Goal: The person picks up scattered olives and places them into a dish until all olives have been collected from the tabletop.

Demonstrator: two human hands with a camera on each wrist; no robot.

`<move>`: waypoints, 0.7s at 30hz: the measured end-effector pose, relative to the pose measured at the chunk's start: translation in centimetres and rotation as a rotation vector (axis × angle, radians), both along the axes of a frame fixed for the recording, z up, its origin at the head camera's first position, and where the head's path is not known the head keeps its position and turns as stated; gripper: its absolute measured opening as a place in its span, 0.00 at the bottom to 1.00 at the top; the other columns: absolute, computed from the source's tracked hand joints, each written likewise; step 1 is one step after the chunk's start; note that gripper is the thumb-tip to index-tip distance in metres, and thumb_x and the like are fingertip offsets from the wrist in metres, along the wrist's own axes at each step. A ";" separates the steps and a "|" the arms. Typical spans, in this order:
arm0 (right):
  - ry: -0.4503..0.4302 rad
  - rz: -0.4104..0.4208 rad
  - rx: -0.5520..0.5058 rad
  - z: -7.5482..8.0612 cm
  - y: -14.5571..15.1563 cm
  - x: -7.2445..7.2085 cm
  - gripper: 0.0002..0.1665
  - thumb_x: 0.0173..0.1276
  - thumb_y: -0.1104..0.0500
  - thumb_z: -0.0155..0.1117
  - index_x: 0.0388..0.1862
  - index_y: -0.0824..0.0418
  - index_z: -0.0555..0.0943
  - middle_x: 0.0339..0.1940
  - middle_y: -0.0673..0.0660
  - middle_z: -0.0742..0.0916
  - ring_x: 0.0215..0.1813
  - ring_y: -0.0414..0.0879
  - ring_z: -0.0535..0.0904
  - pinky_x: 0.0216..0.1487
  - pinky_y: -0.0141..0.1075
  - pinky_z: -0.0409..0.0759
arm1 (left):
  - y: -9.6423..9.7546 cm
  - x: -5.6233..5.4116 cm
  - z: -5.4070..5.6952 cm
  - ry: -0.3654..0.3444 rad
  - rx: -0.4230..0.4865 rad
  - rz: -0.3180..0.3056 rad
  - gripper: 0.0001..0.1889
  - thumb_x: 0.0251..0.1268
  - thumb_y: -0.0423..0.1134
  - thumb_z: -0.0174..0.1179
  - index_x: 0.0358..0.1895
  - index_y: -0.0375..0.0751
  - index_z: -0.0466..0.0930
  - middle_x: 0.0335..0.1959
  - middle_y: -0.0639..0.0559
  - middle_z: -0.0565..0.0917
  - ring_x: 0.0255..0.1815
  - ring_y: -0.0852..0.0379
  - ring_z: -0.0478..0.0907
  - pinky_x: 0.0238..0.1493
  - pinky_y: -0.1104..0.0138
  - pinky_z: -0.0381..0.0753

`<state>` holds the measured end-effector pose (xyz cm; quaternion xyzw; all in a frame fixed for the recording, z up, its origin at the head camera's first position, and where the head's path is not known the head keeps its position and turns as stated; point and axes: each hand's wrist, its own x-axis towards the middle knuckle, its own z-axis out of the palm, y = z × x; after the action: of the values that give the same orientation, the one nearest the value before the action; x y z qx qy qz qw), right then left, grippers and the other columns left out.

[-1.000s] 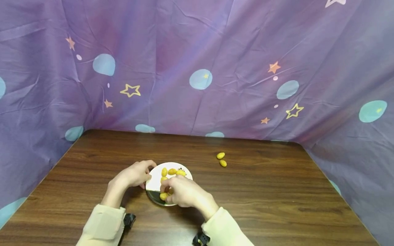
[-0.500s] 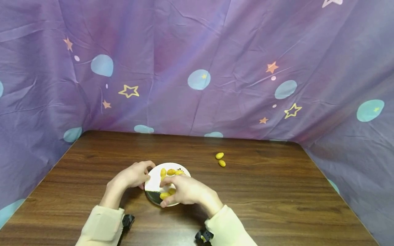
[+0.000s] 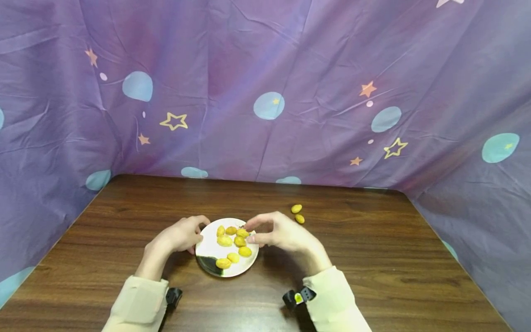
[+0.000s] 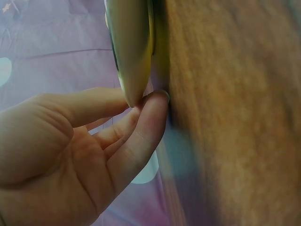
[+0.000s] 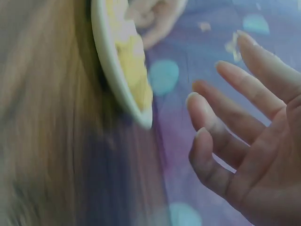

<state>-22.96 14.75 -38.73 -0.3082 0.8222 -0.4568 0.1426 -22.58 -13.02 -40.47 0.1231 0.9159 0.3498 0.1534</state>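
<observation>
A white round plate (image 3: 209, 250) with a dark green patch on its lower left stands on the table and bears several small yellow oval fruits (image 3: 225, 240). My left hand (image 3: 182, 235) pinches its left rim; in the left wrist view the thumb lies on one side of the plate's edge (image 4: 134, 61) and fingers on the other. Over the right rim hovers my right hand (image 3: 286, 234), thumb and fingers spread apart, close to the fruits on that side. The right wrist view shows this hand (image 5: 254, 136) holding nothing, its fingers loosely bent.
Two more yellow fruits (image 3: 296, 209) lie on the brown wooden table (image 3: 373, 258), behind and to the right of the plate. A purple curtain (image 3: 232, 138) with stars and blue ovals hangs along the back and sides.
My right hand has let go of a fruit at the plate's front, lifted off and moved right and back to the right rim. The left hand stays on the rim.
</observation>
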 end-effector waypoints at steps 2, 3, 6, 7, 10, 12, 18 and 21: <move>-0.052 -0.067 -0.066 -0.4 1.3 -0.5 0.20 0.64 0.59 0.69 0.52 0.68 0.81 0.45 0.61 0.86 0.35 0.58 0.83 0.35 0.46 0.83 | 0.0 0.0 0.0 -0.004 0.003 0.000 0.22 0.61 0.22 0.53 0.60 0.30 0.71 0.35 0.40 0.76 0.18 0.52 0.79 0.22 0.63 0.81; -0.058 -0.107 -0.091 -0.6 2.0 -0.8 0.20 0.64 0.60 0.69 0.52 0.69 0.81 0.45 0.61 0.86 0.35 0.59 0.83 0.35 0.47 0.83 | 0.0 0.0 0.0 -0.003 0.004 -0.001 0.22 0.61 0.22 0.53 0.60 0.30 0.71 0.35 0.40 0.76 0.19 0.52 0.79 0.22 0.63 0.81; -0.048 -0.222 -0.168 -1.3 4.0 -1.5 0.19 0.64 0.62 0.69 0.52 0.69 0.81 0.43 0.62 0.86 0.33 0.58 0.83 0.33 0.45 0.84 | 0.0 0.0 0.1 0.002 0.004 -0.009 0.22 0.61 0.22 0.53 0.60 0.30 0.71 0.35 0.40 0.76 0.19 0.52 0.79 0.22 0.63 0.81; -0.053 -0.261 -0.201 -1.5 4.6 -1.8 0.19 0.64 0.62 0.69 0.52 0.69 0.81 0.42 0.62 0.86 0.33 0.56 0.83 0.33 0.43 0.84 | 0.0 0.0 0.1 0.004 0.004 -0.011 0.22 0.62 0.22 0.53 0.60 0.30 0.71 0.36 0.40 0.76 0.19 0.52 0.79 0.22 0.63 0.81; -0.087 -0.366 -0.324 -2.2 6.0 -2.3 0.17 0.63 0.66 0.69 0.50 0.70 0.80 0.38 0.61 0.85 0.31 0.50 0.82 0.30 0.36 0.83 | 0.0 -0.1 0.1 0.010 0.001 -0.016 0.22 0.62 0.22 0.53 0.60 0.30 0.71 0.37 0.39 0.76 0.19 0.52 0.79 0.22 0.63 0.81; -0.125 -0.431 -0.403 -2.6 6.8 -2.6 0.15 0.62 0.67 0.68 0.47 0.71 0.79 0.34 0.58 0.84 0.28 0.46 0.80 0.28 0.33 0.80 | 0.0 -0.1 0.1 0.007 0.000 -0.009 0.21 0.62 0.22 0.53 0.60 0.30 0.71 0.37 0.39 0.76 0.19 0.52 0.79 0.23 0.63 0.81; -0.212 -0.580 -0.522 -3.4 8.2 -3.0 0.09 0.61 0.70 0.65 0.37 0.66 0.74 0.29 0.52 0.82 0.22 0.41 0.72 0.22 0.29 0.72 | 0.0 0.0 0.0 0.001 -0.002 -0.004 0.21 0.60 0.21 0.53 0.59 0.31 0.72 0.36 0.40 0.76 0.19 0.52 0.79 0.22 0.63 0.82; -0.244 -0.640 -0.520 -3.8 8.6 -3.1 0.10 0.61 0.70 0.66 0.36 0.64 0.73 0.26 0.51 0.80 0.20 0.40 0.71 0.21 0.29 0.70 | 0.1 0.0 0.0 0.000 0.004 -0.004 0.21 0.60 0.21 0.53 0.59 0.31 0.72 0.36 0.39 0.76 0.19 0.52 0.79 0.22 0.63 0.82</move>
<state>-26.07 23.39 -42.57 -0.0071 0.7111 -0.7030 0.0074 -22.55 -12.91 -40.50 0.1252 0.9150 0.3513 0.1538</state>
